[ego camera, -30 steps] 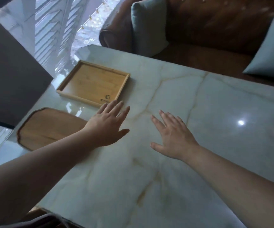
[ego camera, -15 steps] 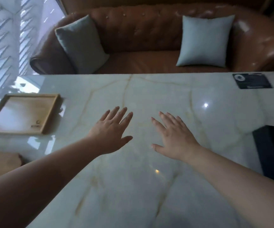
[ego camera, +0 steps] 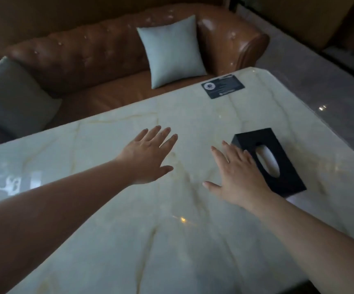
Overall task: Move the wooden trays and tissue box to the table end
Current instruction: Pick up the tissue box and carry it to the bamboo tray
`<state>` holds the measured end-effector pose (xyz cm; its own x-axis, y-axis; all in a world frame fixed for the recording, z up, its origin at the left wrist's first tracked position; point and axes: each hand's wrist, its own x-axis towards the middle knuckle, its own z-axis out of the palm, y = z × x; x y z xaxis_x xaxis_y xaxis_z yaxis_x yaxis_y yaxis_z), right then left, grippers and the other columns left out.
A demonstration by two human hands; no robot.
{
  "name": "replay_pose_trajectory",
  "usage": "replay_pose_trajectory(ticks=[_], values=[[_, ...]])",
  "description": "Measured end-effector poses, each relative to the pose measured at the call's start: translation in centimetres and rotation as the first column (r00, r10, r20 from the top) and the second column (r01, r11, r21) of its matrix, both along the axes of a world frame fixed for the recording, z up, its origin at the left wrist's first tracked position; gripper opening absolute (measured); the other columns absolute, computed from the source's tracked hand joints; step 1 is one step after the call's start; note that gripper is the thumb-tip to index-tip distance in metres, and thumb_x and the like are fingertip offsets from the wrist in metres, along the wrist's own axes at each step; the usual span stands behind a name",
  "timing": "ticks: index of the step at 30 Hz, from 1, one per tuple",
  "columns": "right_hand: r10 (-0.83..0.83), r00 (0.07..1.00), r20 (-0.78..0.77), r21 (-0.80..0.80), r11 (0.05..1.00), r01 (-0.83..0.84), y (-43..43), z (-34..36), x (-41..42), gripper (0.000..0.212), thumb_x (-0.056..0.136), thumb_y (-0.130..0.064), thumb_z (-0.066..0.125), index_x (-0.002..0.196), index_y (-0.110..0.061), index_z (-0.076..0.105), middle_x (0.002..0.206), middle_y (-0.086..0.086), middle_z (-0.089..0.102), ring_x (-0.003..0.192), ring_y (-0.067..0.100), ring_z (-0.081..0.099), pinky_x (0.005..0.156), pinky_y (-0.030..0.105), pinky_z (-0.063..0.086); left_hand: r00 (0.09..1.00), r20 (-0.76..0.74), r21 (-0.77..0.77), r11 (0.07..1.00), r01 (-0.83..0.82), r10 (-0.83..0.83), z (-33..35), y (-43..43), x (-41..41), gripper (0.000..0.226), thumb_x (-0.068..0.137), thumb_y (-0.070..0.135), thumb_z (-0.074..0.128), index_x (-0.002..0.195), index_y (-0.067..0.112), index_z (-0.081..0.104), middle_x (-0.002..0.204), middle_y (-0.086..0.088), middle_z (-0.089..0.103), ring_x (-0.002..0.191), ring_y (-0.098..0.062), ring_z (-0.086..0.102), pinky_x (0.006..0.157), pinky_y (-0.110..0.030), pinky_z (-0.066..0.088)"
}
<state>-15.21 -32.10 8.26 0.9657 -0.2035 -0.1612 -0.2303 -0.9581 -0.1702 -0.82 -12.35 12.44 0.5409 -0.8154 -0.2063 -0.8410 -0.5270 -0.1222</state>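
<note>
Tissue box [ego camera: 271,162], black, sits on the marble table [ego camera: 129,240] toward its right side, not yet picked up; no wooden trays are in view. Right hand [ego camera: 238,177] hovers flat and released just beside it, left hand [ego camera: 148,158] spread empty. Whether tissues remain inside its oval slot is unclear

A pale marble table [ego camera: 129,240] with tan veins fills the foreground, glossy with small light reflections. Beyond its far edge stands a tufted brown leather sofa [ego camera: 91,52] holding two grey-blue cushions [ego camera: 171,49]. Grey floor [ego camera: 311,66] lies to the right. The room is dim.
</note>
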Motion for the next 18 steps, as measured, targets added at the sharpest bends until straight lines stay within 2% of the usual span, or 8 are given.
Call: replay_pose_trajectory(ticks=[5, 8, 12, 15, 18], values=[[-0.211, 0.977, 0.02, 0.0, 0.977, 0.211, -4.9, -1.0, -3.2, 0.099, 0.073, -0.071, 0.051, 0.149, -0.017, 0.019, 0.158, 0.02, 0.02, 0.144, 0.038, 0.021, 0.113, 0.055, 0.024, 0.991, 0.01, 0.036, 0.99, 0.134, -0.135, -0.4, -6.8, -0.7, 0.084, 0.09, 0.06, 0.039, 0.15, 0.021, -0.004, 0.162, -0.007, -0.001, 0.148, -0.027, -0.002, 0.119, -0.041, 0.006], [-0.324, 0.946, 0.013, 0.03, 0.946, 0.323, -7.0, -1.7, -4.7, 0.102, 0.07, -0.075, 0.047, 0.148, -0.018, 0.015, 0.157, 0.02, 0.02, 0.143, 0.038, 0.02, 0.112, 0.056, 0.025, 0.975, 0.019, 0.083, 0.972, 0.219, -0.221, -0.6, -10.2, -0.9, 0.087, 0.089, 0.06, 0.043, 0.15, 0.021, -0.004, 0.161, -0.009, 0.0, 0.148, -0.028, 0.001, 0.119, -0.043, 0.008], [-0.446, 0.895, -0.018, 0.041, 0.894, 0.447, -8.7, -2.9, -6.1, 0.109, 0.069, -0.077, 0.052, 0.147, -0.01, 0.016, 0.155, 0.027, 0.014, 0.143, 0.041, 0.015, 0.113, 0.055, 0.025, 0.961, 0.024, 0.114, 0.956, 0.27, -0.274, -0.9, -14.6, -0.8, 0.092, 0.085, 0.063, 0.047, 0.15, 0.021, -0.002, 0.161, -0.009, 0.002, 0.147, -0.03, 0.003, 0.12, -0.045, 0.011], [-0.506, 0.854, -0.123, 0.035, 0.858, 0.513, -9.5, -4.1, -6.5, 0.12, 0.066, -0.084, 0.045, 0.149, -0.008, 0.005, 0.156, 0.029, 0.002, 0.145, 0.041, 0.007, 0.114, 0.057, 0.021, 0.95, 0.028, 0.11, 0.945, 0.307, -0.312, -1.7, -17.8, -0.5, 0.097, 0.081, 0.066, 0.051, 0.15, 0.02, 0.0, 0.161, -0.01, 0.005, 0.147, -0.031, 0.007, 0.119, -0.046, 0.014], [-0.529, 0.826, -0.193, 0.033, 0.838, 0.544, -10.0, -5.0, -6.5, 0.126, 0.064, -0.085, 0.045, 0.149, -0.005, -0.002, 0.155, 0.031, 0.005, 0.145, 0.042, 0.007, 0.114, 0.058, 0.02, 0.924, 0.032, 0.14, 0.917, 0.373, -0.38, -2.7, -21.0, -0.2, 0.103, 0.078, 0.066, 0.056, 0.15, 0.019, -0.001, 0.16, -0.011, 0.006, 0.147, -0.031, 0.008, 0.119, -0.046, 0.017]])
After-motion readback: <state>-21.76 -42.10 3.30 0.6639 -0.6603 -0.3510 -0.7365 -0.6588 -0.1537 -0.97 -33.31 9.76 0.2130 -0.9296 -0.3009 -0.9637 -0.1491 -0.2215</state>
